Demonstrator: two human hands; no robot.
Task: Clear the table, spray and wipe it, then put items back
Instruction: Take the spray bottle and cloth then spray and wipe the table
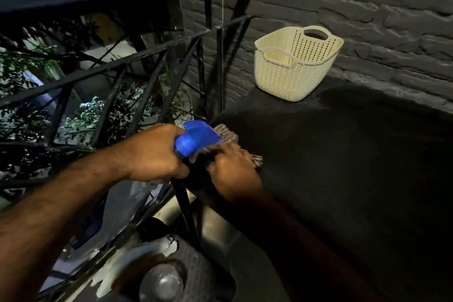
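Note:
My left hand [157, 152] grips a spray bottle by its neck; the blue trigger head [197, 138] points right, and the clear body [137, 193] hangs below my wrist, off the table's left edge. My right hand [232, 169] presses flat on a striped grey cloth [228, 133] at the left edge of the dark round table [343, 167]. The cloth shows beyond my fingers and beside my knuckles. A cream plastic basket [294, 64] stands at the far side of the table against the wall; I cannot see anything inside it.
A black metal railing [127, 56] runs along the left, close to the table edge, with foliage behind it. A grey brick wall [367, 7] backs the table. Below the table edge sits a dark round object with a metal cap [164, 282].

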